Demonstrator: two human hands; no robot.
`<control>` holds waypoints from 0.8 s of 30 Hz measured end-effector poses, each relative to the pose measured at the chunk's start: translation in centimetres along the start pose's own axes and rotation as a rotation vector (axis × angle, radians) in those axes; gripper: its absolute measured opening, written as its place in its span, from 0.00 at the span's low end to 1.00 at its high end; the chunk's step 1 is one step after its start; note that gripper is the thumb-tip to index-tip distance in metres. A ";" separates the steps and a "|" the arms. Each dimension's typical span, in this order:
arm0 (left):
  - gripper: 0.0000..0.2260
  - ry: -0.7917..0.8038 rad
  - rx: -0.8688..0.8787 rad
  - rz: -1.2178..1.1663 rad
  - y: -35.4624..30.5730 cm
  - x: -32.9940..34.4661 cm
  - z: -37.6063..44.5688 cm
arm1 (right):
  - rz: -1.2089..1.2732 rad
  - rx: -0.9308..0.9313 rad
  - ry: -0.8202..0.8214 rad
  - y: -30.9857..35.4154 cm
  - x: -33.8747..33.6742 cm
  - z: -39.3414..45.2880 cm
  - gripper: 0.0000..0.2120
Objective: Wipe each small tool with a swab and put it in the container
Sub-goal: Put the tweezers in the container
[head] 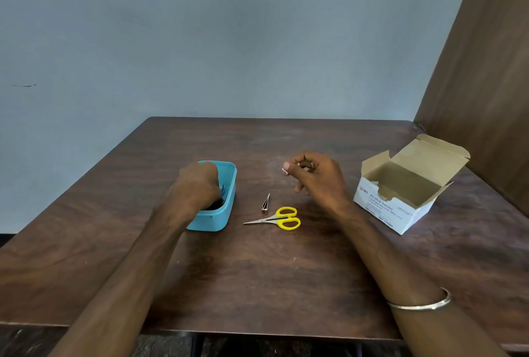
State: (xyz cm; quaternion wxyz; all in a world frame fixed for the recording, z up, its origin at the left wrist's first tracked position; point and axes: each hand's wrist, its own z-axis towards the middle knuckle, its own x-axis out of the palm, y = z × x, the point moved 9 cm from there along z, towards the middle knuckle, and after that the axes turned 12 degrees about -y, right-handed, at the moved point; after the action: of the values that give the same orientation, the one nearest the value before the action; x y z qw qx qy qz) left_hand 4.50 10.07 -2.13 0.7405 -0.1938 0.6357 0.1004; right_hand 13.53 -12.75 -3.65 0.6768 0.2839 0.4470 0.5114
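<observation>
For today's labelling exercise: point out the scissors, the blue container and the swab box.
scissors (287, 218), head view, on the yellow handles.
blue container (229, 199), head view, on its right wall.
swab box (383, 207), head view, on its printed front.

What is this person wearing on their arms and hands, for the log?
Both forearms are bare, with no sleeves in view and no gloves. The right forearm carries a thin, plain silver-coloured bangle near the bottom of the frame. The right hand seems to have a ring on one finger, too small to tell for sure. The left hand shows nothing worn.
</observation>
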 end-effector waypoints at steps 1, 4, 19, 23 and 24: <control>0.11 0.003 0.002 0.005 0.0 -0.1 0.0 | -0.007 0.006 0.000 -0.2 0.1 0.1 0.06; 0.12 -0.009 0.009 0.008 -0.2 -0.7 0.0 | -0.010 0.024 0.007 -0.5 0.2 0.2 0.03; 0.12 -0.255 0.391 -0.193 -9.9 -2.7 -5.4 | -0.045 0.019 -0.002 -0.6 -0.1 0.2 0.03; 0.12 -0.193 0.391 -0.003 -11.0 -0.2 -5.7 | -0.014 0.026 -0.005 -0.7 -0.2 0.2 0.04; 0.12 -0.189 0.379 0.033 -11.0 0.2 -5.8 | -0.015 0.025 -0.006 -0.7 -0.2 0.2 0.05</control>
State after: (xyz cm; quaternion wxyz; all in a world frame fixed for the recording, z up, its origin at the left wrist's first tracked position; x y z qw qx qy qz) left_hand 3.66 -2.34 -1.29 0.8181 -0.0302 0.5742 0.0089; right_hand 14.00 -13.15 -4.13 0.6783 0.2904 0.4535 0.4999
